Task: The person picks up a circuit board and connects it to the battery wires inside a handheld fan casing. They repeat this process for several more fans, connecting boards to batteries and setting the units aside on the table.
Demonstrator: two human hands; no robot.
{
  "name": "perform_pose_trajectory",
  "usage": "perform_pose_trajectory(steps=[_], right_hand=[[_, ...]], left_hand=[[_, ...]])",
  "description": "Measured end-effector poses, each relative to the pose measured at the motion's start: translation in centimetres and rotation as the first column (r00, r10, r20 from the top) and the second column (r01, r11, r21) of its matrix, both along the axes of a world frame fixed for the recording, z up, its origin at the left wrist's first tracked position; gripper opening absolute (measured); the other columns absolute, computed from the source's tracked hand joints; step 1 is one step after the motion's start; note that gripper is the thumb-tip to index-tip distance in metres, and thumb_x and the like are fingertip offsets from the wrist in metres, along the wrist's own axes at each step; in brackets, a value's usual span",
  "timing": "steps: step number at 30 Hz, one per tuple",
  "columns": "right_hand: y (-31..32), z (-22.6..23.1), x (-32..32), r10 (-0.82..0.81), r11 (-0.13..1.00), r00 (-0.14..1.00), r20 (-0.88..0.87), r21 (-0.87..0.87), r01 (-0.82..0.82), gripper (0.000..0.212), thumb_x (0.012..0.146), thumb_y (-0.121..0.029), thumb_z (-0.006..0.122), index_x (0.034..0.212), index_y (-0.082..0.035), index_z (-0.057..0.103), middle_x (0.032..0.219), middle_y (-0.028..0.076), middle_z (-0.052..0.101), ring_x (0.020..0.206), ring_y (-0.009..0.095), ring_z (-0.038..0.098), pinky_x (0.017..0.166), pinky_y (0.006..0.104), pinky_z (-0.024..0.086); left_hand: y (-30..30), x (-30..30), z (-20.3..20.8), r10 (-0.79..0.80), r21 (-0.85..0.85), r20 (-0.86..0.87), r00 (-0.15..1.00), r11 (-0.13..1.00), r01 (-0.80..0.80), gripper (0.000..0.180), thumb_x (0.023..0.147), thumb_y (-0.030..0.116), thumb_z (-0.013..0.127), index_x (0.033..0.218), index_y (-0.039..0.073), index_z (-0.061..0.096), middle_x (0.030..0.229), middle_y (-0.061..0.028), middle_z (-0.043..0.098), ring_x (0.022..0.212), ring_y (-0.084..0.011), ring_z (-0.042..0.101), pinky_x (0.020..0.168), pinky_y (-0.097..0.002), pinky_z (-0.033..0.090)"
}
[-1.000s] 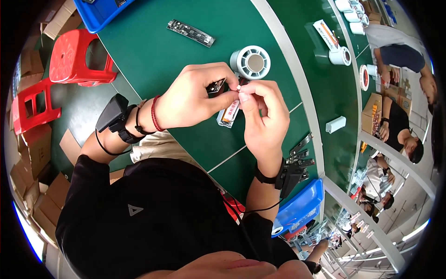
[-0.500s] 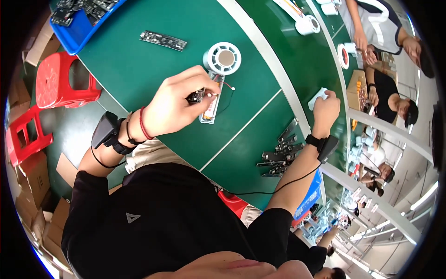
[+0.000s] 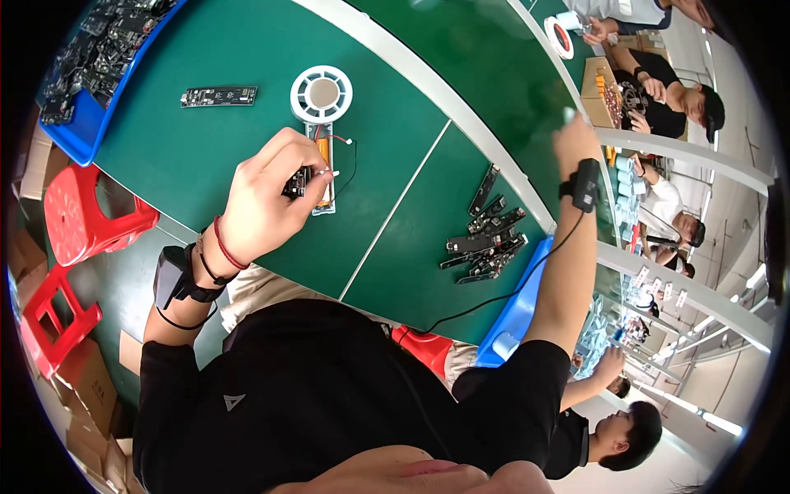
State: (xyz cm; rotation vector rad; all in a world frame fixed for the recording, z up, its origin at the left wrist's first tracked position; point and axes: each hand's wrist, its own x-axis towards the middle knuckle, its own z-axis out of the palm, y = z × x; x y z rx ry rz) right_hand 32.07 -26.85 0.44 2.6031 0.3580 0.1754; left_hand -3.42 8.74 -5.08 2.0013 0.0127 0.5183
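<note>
My left hand (image 3: 276, 188) is closed round a small dark circuit board (image 3: 295, 183). Its thumb and fingertips press together beside a small white connector, over the lower part of a handheld fan. That fan has a round white spoked head (image 3: 322, 94) and an opened handle holding an orange battery (image 3: 323, 153). A red and a black wire run out to a white plug (image 3: 349, 142) on the green table. My right hand (image 3: 575, 146) reaches far out over the dark green belt, its fingers bent and blurred, with a pale bluish piece (image 3: 569, 114) at the fingertips.
A long circuit board (image 3: 219, 96) lies left of the fan. Several more boards are piled (image 3: 485, 239) at the right. A blue tray (image 3: 89, 146) of boards is far left, another blue tray (image 3: 508, 317) near my right arm. Red stools (image 3: 90, 206) stand left; co-workers (image 3: 658, 90) sit across the belt.
My right hand has moved farther out over the belt, the pale piece with it. The whole view has shifted, so the table appears farther left. My left hand stays at the fan handle.
</note>
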Motion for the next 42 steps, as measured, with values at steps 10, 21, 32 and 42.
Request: perform_pose_trajectory(steps=[10, 21, 32, 42], right_hand=[[4.1, 5.9, -8.9, 0.022, 0.922, 0.998, -0.056, 0.386, 0.001, 0.036, 0.096, -0.028, 0.067, 0.123, -0.004, 0.070, 0.109, 0.021, 0.075, 0.101, 0.037, 0.073, 0.086, 0.0417, 0.057], [22.4, -0.4, -25.0, 0.794, 0.082, 0.606, -0.047, 0.996, -0.031, 0.028, 0.086, 0.007, 0.077, 0.113, 0.000, 0.071, 0.108, 0.010, 0.071, 0.075, 0.009, 0.067, 0.056, 0.0218, 0.048], [22.2, -3.0, -24.7, 0.793, 0.079, 0.606, -0.063, 0.997, 0.001, 0.015, 0.092, 0.005, 0.071, 0.107, 0.002, 0.071, 0.094, 0.008, 0.068, 0.072, 0.009, 0.065, 0.057, 0.0230, 0.047], [22.2, -2.3, -25.1, 0.833, 0.121, 0.527, -0.170, 0.985, 0.126, 0.006, 0.097, 0.002, 0.067, 0.103, 0.002, 0.067, 0.098, 0.007, 0.062, 0.070, 0.011, 0.063, 0.058, 0.0238, 0.047]], left_hand=[[0.3, 0.1, 0.7, 0.021, -0.175, 0.015, 1.000, 0.984, -0.018, 0.015, 0.086, -0.004, 0.077, 0.099, 0.001, 0.071, 0.093, -0.0085, 0.070, 0.076, -0.0171, 0.069, 0.064, -0.0285, 0.054], [1.9, -0.2, 1.3, -0.064, -0.749, -0.231, 0.971, 0.648, -0.135, 0.017, 0.098, 0.006, 0.070, 0.110, -0.005, 0.071, 0.096, -0.0091, 0.074, 0.066, -0.0070, 0.057, 0.060, -0.0212, 0.043], [2.0, -0.8, 0.8, -0.097, -0.599, -0.275, 0.957, 0.796, -0.091, 0.025, 0.096, 0.008, 0.071, 0.119, -0.002, 0.071, 0.103, -0.0044, 0.060, 0.090, -0.0106, 0.055, 0.077, -0.0250, 0.044], [3.4, -4.2, 1.3, 0.265, 0.264, 0.085, 0.960, 0.923, -0.279, 0.032, 0.079, -0.002, 0.075, 0.109, 0.008, 0.078, 0.110, -0.0082, 0.057, 0.098, -0.0223, 0.055, 0.087, -0.0353, 0.045]])
